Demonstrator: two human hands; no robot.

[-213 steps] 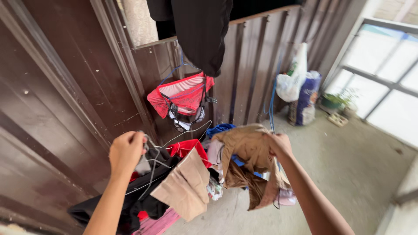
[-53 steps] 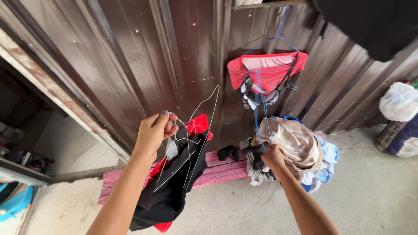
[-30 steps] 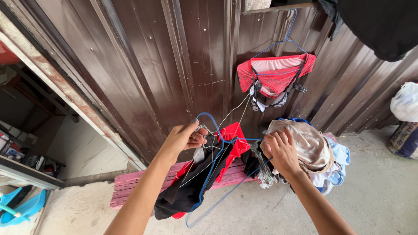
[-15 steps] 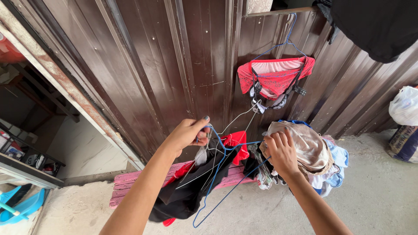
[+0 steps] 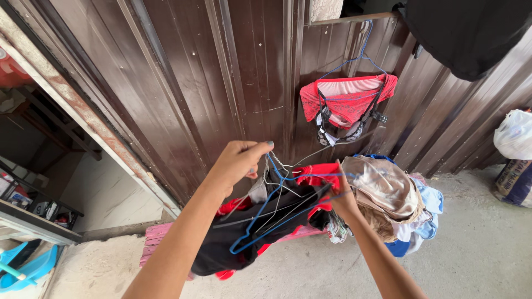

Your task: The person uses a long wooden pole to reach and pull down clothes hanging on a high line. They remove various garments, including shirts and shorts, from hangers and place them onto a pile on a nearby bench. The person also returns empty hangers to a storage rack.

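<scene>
My left hand (image 5: pixel 239 160) is closed, fingertips pinched over the gathered hooks of a bundle of thin wire hangers (image 5: pixel 277 185); held by the hooks like this, they hang together. In the bundle I count one blue wire hanger (image 5: pixel 265 221) and at least two pale grey ones, though they overlap too much for a sure count. A black garment (image 5: pixel 233 243) with a red cloth (image 5: pixel 316 177) tangled in it droops from those hangers, above the pink wooden counter (image 5: pixel 158 241) standing against the wall.

My right hand (image 5: pixel 342 199) is closed at the far end of the blue hanger, and a heap of clothes, topped by a crumpled tan garment (image 5: pixel 382 191) with light blue cloth (image 5: pixel 429 202) beneath, is bunched against that forearm, so the hand carries the load while gripping. How far its fingers curl I cannot tell; the cloth hides them.

On the brown corrugated metal wall (image 5: pixel 194 83) one more blue hanger hangs from a ledge, bearing a red and pink garment (image 5: pixel 346 99) with black straps. A large black cloth (image 5: pixel 468 30) hangs at the upper right, and one white plastic bag (image 5: pixel 512 133) sits on a sack at the far right.
</scene>
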